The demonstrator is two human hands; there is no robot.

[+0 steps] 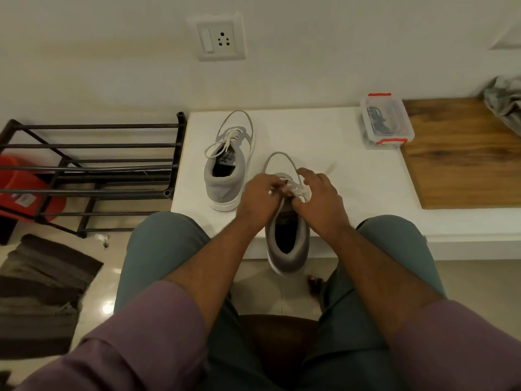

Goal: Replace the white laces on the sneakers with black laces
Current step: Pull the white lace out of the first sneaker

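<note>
Here I see both hands on the near grey-and-white sneaker (pixel 287 238) at the white tabletop's (pixel 352 176) near edge: my left hand (pixel 258 200) and right hand (pixel 320 198) each pinch its white lace (pixel 299 192). The second laced sneaker (pixel 228 162) stands far left. Far right sits a clear plastic box (pixel 386 121) holding dark laces.

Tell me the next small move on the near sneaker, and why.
Probably keep pulling the white lace out of the upper eyelets of the near sneaker. Both the left hand and right hand pinch it over the tongue, so it is not out yet. The far sneaker is fully laced in white, and the clear box looks closed.
</note>
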